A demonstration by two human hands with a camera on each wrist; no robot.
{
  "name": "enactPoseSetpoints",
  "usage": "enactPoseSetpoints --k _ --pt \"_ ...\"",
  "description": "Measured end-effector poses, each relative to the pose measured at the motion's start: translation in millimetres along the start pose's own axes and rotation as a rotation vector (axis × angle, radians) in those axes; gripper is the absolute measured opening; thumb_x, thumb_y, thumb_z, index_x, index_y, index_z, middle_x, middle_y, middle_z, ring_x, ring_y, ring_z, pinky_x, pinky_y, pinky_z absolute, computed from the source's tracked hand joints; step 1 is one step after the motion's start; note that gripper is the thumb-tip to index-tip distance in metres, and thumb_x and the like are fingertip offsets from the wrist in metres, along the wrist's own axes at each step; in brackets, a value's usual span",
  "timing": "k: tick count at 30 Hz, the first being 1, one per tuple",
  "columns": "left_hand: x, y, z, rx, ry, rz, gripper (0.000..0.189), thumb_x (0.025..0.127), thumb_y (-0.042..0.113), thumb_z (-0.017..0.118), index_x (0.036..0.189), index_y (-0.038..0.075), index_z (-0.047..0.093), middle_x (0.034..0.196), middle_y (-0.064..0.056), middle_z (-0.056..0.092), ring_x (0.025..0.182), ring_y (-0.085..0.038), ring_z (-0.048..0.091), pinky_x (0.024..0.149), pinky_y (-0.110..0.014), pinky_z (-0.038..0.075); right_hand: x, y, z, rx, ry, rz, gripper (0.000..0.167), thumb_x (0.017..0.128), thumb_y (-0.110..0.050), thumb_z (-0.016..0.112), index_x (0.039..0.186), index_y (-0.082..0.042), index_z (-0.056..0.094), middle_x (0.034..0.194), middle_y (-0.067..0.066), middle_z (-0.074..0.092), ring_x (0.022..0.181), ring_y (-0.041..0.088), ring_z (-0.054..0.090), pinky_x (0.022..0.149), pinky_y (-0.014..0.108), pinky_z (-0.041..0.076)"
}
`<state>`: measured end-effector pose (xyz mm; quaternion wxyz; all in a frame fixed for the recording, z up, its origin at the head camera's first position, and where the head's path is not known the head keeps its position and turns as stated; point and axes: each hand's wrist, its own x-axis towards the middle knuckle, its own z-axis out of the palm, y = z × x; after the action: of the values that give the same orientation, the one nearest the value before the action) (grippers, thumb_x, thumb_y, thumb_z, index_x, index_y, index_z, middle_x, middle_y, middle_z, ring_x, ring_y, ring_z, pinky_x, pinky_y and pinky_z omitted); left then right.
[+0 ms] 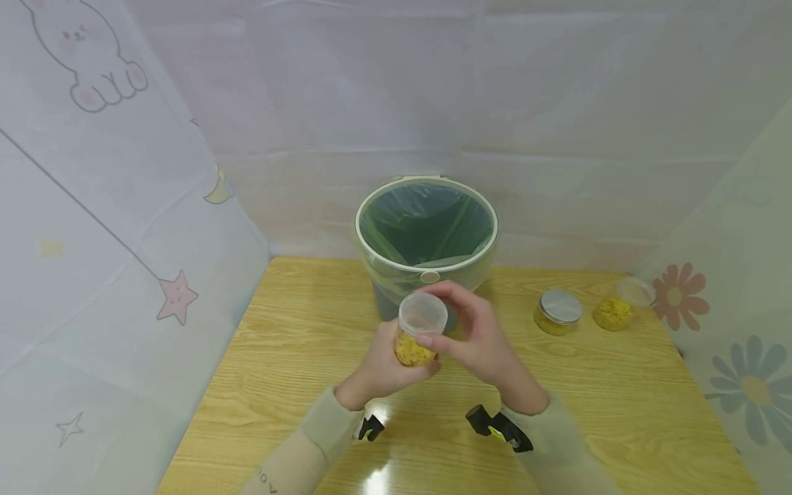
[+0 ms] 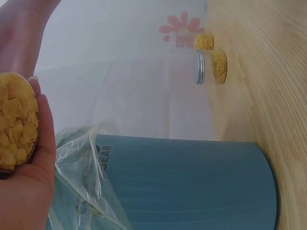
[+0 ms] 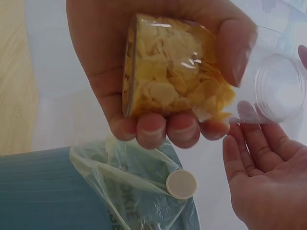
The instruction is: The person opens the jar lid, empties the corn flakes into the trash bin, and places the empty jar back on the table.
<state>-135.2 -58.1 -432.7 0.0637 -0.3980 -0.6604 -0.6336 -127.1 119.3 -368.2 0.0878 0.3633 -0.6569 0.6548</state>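
Observation:
My left hand point(image 1: 382, 361) wraps round a small clear jar of yellow cornflakes point(image 1: 411, 350), also seen in the right wrist view with its fingers curled about the jar point(image 3: 168, 72). Between thumb and fingers, my right hand point(image 1: 479, 337) pinches a clear plastic lid point(image 1: 423, 313) by its edge. Seen from the right wrist, the lid point(image 3: 280, 88) is apart from the jar's mouth, where flakes show. From the left wrist, the jar's bottom point(image 2: 17, 122) faces the camera.
Just beyond the hands stands a blue-grey bin point(image 2: 192, 182) with its top open and a thin plastic liner point(image 1: 427, 265). At right on the wooden table point(image 1: 297, 330) are a silver-lidded jar point(image 1: 558, 313) and a jar point(image 1: 615, 311) with its clear lid tilted up. Printed cloth surrounds the table.

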Motion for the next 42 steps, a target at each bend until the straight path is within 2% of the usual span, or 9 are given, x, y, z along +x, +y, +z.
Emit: enactPoseSetpoints --k 1,8,13,17,20,24,30,35,42 --pt "-1.2 -4.7 0.8 -0.002 -0.002 0.002 0.049 0.073 -0.002 0.079 0.118 0.000 0.061 0.104 -0.015 0.067 0.086 -0.017 0.062 0.072 -0.034 0.056 0.0 0.3 1.1 0.001 0.000 0.001 0.048 0.086 -0.013 0.082 0.125 0.006 0.060 0.118 0.016 0.066 0.110 0.028 0.061 0.097 0.037 0.047" --pt "0.1 -5.5 6.3 0.028 -0.021 0.032 0.046 0.073 -0.001 0.079 0.116 0.002 0.062 0.102 -0.015 0.070 0.086 -0.016 0.064 0.073 -0.033 0.056 0.2 1.5 9.3 0.017 -0.015 0.055 0.044 0.080 0.000 0.082 0.120 -0.003 0.065 0.115 0.022 0.065 0.103 0.030 0.061 0.086 0.039 0.051" --pt "-0.2 -6.2 7.9 -0.004 -0.024 0.022 0.048 0.073 -0.003 0.078 0.117 0.001 0.061 0.104 -0.019 0.068 0.088 -0.017 0.064 0.075 -0.035 0.057 0.3 2.1 11.1 0.022 -0.009 0.056 0.051 0.080 0.001 0.082 0.127 0.001 0.063 0.116 0.022 0.065 0.107 0.031 0.061 0.088 0.040 0.051" --pt "-0.4 -5.0 6.5 -0.021 -0.008 0.007 0.051 0.072 -0.003 0.078 0.120 0.000 0.061 0.106 -0.016 0.068 0.090 -0.018 0.063 0.078 -0.036 0.056 -0.5 3.3 8.4 0.047 0.012 0.050 0.064 0.081 -0.004 0.083 0.138 0.005 0.054 0.121 0.022 0.063 0.112 0.030 0.060 0.094 0.037 0.050" --pt "-0.2 -4.1 4.4 -0.015 0.008 0.005 0.053 0.071 -0.003 0.079 0.121 0.000 0.060 0.107 -0.015 0.068 0.090 -0.018 0.063 0.077 -0.036 0.056 -1.4 4.1 4.0 0.043 0.053 0.033 0.067 0.083 -0.014 0.086 0.137 0.006 0.052 0.123 0.024 0.060 0.115 0.029 0.059 0.099 0.036 0.047" --pt "0.0 -2.5 1.0 -0.003 0.028 0.006 0.052 0.072 -0.002 0.078 0.120 0.001 0.061 0.104 -0.014 0.068 0.087 -0.018 0.063 0.075 -0.035 0.056 -2.6 5.4 -3.0 0.033 0.079 -0.010 0.060 0.084 -0.021 0.085 0.127 0.010 0.055 0.122 0.022 0.061 0.114 0.028 0.059 0.102 0.037 0.046" --pt "0.0 -1.8 -2.3 -0.028 0.030 -0.005 0.046 0.073 -0.004 0.076 0.116 0.002 0.061 0.096 -0.015 0.067 0.082 -0.017 0.062 0.072 -0.035 0.056 -2.6 5.6 -8.6 0.052 0.039 -0.069 0.044 0.090 -0.011 0.078 0.121 0.013 0.059 0.117 0.018 0.065 0.112 0.027 0.061 0.103 0.038 0.046" --pt "0.5 -1.9 -2.5 -0.017 0.031 0.002 0.044 0.072 -0.007 0.074 0.114 -0.001 0.060 0.095 -0.016 0.066 0.080 -0.016 0.060 0.068 -0.033 0.055 -1.8 4.0 -5.7 0.030 0.029 -0.047 0.050 0.089 -0.018 0.081 0.123 0.011 0.060 0.119 0.018 0.066 0.113 0.026 0.062 0.104 0.037 0.045" --pt "-0.1 -3.1 -0.6 -0.006 0.027 0.013 0.047 0.073 -0.005 0.076 0.117 0.000 0.060 0.100 -0.016 0.067 0.083 -0.016 0.061 0.069 -0.033 0.055 -1.5 6.6 0.7 0.045 0.052 -0.027 0.058 0.087 -0.024 0.084 0.125 0.012 0.059 0.122 0.017 0.066 0.114 0.026 0.062 0.104 0.038 0.045"
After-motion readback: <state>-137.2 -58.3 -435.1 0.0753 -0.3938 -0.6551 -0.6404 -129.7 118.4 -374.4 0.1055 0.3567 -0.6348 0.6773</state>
